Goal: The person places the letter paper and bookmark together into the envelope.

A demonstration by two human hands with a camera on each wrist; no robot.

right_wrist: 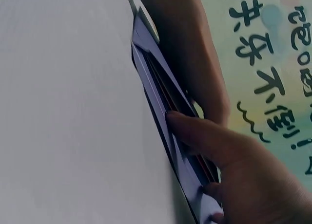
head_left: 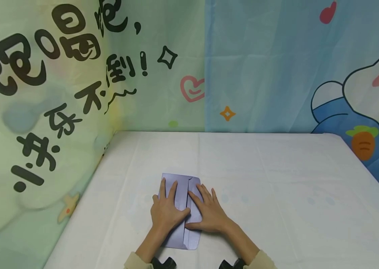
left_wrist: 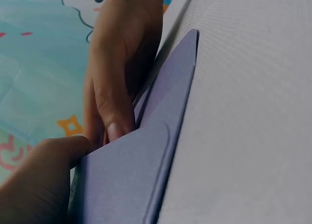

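A lavender paper envelope (head_left: 176, 239) lies on the white table, its long side running away from me and a lengthwise flap edge along its middle. My left hand (head_left: 166, 213) rests on its left part with fingers spread, the thumb reaching to the flap edge. On the right part lies my right hand (head_left: 211, 216), fingers spread too, its thumb at the same edge. In the right wrist view the envelope (right_wrist: 146, 78) gapes along its opening, with a dark, reddish-edged strip (right_wrist: 168, 95) inside. The left wrist view shows the envelope's rounded flap corner (left_wrist: 187, 48) lifted.
The white-covered table (head_left: 276, 186) extends around the envelope, mostly to the right and back. Printed cloth walls (head_left: 260, 74) stand behind it and along the left. Black wrist mounts (head_left: 164, 263) sit near both wrists at the front.
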